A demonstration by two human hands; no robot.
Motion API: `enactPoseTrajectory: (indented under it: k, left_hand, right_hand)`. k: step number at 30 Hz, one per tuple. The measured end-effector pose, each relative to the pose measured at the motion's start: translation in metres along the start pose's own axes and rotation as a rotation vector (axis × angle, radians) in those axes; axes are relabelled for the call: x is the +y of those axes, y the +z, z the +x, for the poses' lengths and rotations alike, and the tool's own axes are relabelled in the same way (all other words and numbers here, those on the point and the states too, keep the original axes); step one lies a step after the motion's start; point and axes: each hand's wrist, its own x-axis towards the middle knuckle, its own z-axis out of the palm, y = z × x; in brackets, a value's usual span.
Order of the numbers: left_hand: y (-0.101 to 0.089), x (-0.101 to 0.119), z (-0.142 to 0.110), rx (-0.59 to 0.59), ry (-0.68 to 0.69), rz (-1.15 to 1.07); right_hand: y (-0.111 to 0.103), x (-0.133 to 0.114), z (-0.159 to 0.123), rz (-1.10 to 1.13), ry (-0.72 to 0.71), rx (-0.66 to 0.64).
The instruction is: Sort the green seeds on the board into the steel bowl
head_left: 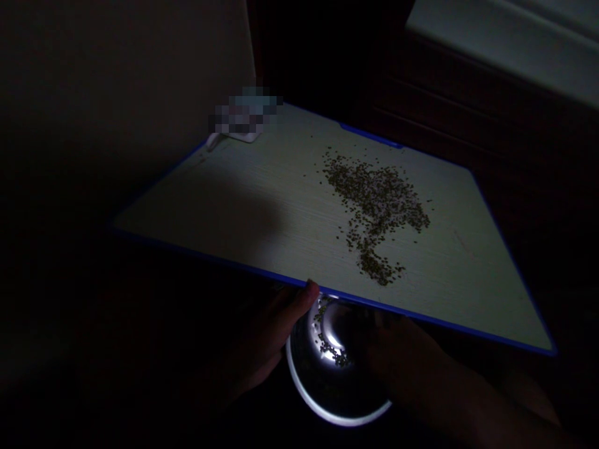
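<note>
A pale table top (262, 206) with a blue rim carries a spread heap of small dark seeds (374, 206) right of its middle. Just below the near edge a shiny metal bowl (334, 374) holds a few of the same seeds. My left hand (276, 337) holds the bowl's left rim, with the thumb tip up against the table edge. My right hand (402, 355) lies over the bowl's right side in deep shadow, with its fingers too dark to read.
The room is very dark. A small white object (243, 128), partly blurred out, sits at the table's far left corner. A pale surface (515, 43) shows at the top right beyond dark furniture.
</note>
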Motion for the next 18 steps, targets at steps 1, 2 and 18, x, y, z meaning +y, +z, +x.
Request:
enactPoseTrajectory:
  k: [1,2,18]
  left_hand:
    - [0.001,0.001,0.0,0.003,-0.004,0.002]
    - [0.002,0.002,0.0,0.0,-0.006,-0.002]
    - [0.005,0.01,-0.002,-0.01,0.035,0.07]
  right_hand:
    - [0.0,-0.001,-0.002,0.01,-0.016,0.023]
    - [-0.002,-0.002,-0.005,0.028,-0.027,0.054]
    - [-0.039,0.198,-0.059,0.306,0.655,0.598]
